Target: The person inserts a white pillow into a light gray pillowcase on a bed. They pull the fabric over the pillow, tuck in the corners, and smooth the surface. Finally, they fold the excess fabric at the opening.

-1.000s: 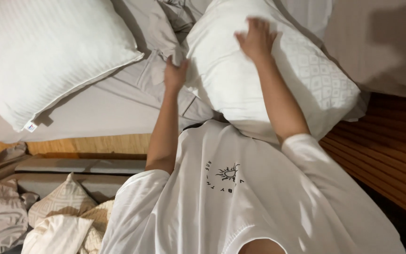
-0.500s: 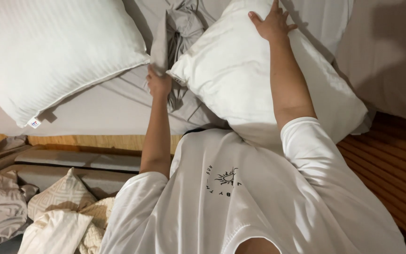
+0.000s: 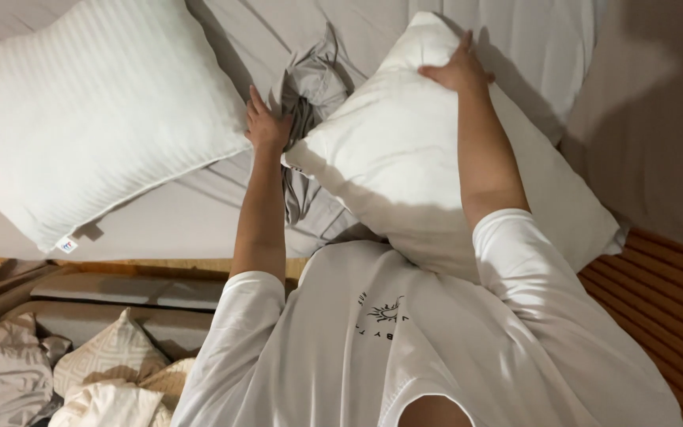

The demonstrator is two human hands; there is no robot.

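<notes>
Since half a second ago I see my right hand (image 3: 458, 69) has slid up to the top corner of the bare pillow (image 3: 405, 166) and lies flat and spread on it, while my left hand (image 3: 266, 126) has closed on the bunched grey pillowcase (image 3: 310, 91) beside the pillow's left corner. That pillow lies tilted on the grey sheet (image 3: 199, 213), right of the striped pillow (image 3: 81, 119). I judge the casing is just starting; next calls for opening the cloth's mouth over that corner.
</notes>
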